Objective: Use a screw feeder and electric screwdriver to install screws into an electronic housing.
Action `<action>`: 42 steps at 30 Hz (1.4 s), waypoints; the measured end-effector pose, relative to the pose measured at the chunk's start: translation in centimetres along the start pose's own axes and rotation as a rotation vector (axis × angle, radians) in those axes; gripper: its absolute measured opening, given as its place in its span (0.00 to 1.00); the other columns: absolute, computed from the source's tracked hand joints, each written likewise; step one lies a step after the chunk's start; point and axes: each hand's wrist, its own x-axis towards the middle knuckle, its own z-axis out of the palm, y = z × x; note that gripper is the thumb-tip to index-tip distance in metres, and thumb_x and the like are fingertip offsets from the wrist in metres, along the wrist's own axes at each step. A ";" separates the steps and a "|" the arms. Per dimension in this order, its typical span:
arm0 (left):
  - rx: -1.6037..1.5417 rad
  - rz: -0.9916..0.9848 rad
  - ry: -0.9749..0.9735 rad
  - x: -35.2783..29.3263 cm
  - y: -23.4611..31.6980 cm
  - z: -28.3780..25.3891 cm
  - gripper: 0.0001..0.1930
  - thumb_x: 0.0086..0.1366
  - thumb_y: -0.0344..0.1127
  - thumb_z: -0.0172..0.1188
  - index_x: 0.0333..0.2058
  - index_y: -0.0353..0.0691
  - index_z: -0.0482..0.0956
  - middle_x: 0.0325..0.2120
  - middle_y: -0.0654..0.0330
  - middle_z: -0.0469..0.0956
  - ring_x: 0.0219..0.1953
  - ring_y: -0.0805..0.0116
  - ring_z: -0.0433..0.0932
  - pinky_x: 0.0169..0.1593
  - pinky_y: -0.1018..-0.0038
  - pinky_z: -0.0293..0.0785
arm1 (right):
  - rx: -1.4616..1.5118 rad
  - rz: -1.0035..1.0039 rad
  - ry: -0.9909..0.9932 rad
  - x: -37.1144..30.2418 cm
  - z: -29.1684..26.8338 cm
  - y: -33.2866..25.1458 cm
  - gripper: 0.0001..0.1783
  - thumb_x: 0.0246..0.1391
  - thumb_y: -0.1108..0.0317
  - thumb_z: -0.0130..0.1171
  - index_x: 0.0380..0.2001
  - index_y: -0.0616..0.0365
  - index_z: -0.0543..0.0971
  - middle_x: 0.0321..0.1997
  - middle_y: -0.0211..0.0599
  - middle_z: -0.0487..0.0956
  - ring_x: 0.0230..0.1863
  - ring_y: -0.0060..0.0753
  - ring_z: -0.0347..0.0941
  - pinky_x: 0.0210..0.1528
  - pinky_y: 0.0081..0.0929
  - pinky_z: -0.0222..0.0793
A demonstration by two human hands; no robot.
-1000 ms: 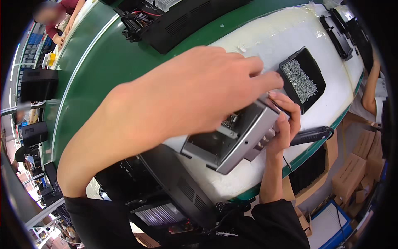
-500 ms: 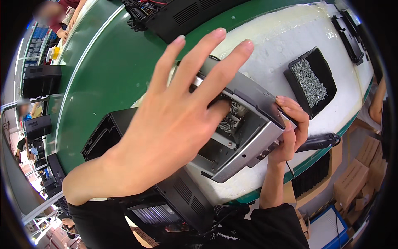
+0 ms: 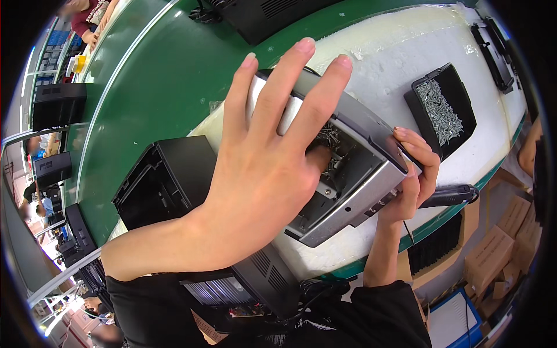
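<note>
A grey and black metal-framed housing (image 3: 357, 194) is held tilted above the white padded work surface. Inside its opening lie many loose silver screws (image 3: 328, 137) next to a metal bracket (image 3: 328, 191). My left hand (image 3: 264, 156) spreads over the housing, fingers stretched apart across its far side. Its thumb dips into the opening by the screws, and the thumb's tip is hidden. At the housing's right end, my right hand (image 3: 415, 174) is closed round the edge. Something white shows between my left fingers; I cannot make out what.
A black bin (image 3: 468, 113) of screws sits to the right, with a black handheld tool (image 3: 449, 196) below it. Black plastic casings (image 3: 191, 168) stand left and near me. Cardboard boxes (image 3: 493, 243) are at lower right. Another person's arm (image 3: 528, 148) shows at the right edge.
The housing has shifted slightly right and tilted in my hands. My left hand has moved along with it, its thumb still in the opening. The right hand keeps its hold.
</note>
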 end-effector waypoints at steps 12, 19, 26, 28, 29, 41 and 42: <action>0.028 -0.028 -0.093 0.6 0.5 -0.7 0.08 0.37 0.22 0.65 0.22 0.34 0.81 0.65 0.53 0.55 0.67 0.46 0.51 0.65 0.47 0.54 | -0.033 0.046 0.009 -0.1 -0.2 -0.3 0.14 0.54 0.69 0.47 0.39 0.69 0.73 0.46 0.57 0.78 0.51 0.46 0.74 0.60 0.42 0.64; 0.037 -0.010 -0.116 0.6 0.3 -0.8 0.10 0.36 0.22 0.65 0.24 0.35 0.81 0.64 0.52 0.56 0.67 0.46 0.51 0.64 0.47 0.55 | -0.062 0.032 -0.013 0.0 -0.2 -0.1 0.16 0.54 0.68 0.44 0.38 0.70 0.73 0.48 0.60 0.77 0.53 0.47 0.74 0.61 0.40 0.64; -0.155 -0.009 -0.275 1.0 -0.3 -3.4 0.17 0.32 0.27 0.69 0.28 0.36 0.83 0.64 0.52 0.56 0.67 0.45 0.51 0.64 0.46 0.56 | -0.066 0.000 -0.021 0.0 -0.2 -0.3 0.16 0.54 0.68 0.44 0.38 0.70 0.73 0.47 0.60 0.77 0.53 0.48 0.74 0.62 0.41 0.63; -0.196 0.006 -0.305 1.0 -0.3 -3.4 0.18 0.32 0.27 0.69 0.29 0.36 0.83 0.64 0.52 0.56 0.67 0.45 0.51 0.64 0.46 0.55 | -0.061 -0.007 -0.014 -0.1 -0.3 -0.2 0.16 0.53 0.68 0.44 0.38 0.70 0.73 0.47 0.60 0.77 0.53 0.48 0.74 0.62 0.42 0.63; -0.137 0.008 -0.277 0.9 -0.2 -2.9 0.17 0.32 0.27 0.69 0.28 0.36 0.83 0.64 0.52 0.55 0.68 0.45 0.50 0.64 0.46 0.55 | -0.058 -0.008 -0.015 -0.1 -0.3 -0.2 0.16 0.53 0.68 0.44 0.38 0.70 0.73 0.47 0.60 0.77 0.53 0.48 0.74 0.62 0.42 0.63; 0.034 0.017 -0.115 -0.3 0.2 -1.2 0.14 0.33 0.26 0.70 0.25 0.36 0.82 0.65 0.51 0.54 0.67 0.45 0.51 0.64 0.46 0.56 | -0.061 -0.029 -0.023 -0.1 -0.1 -0.4 0.16 0.51 0.68 0.45 0.38 0.70 0.73 0.46 0.60 0.78 0.52 0.48 0.74 0.61 0.42 0.63; 0.044 0.013 -0.095 -0.3 0.2 -1.1 0.14 0.33 0.26 0.69 0.25 0.36 0.82 0.65 0.51 0.54 0.67 0.45 0.51 0.64 0.46 0.56 | -0.065 -0.032 -0.022 -0.1 0.1 -0.6 0.16 0.51 0.68 0.45 0.38 0.70 0.73 0.46 0.60 0.78 0.52 0.48 0.74 0.61 0.42 0.63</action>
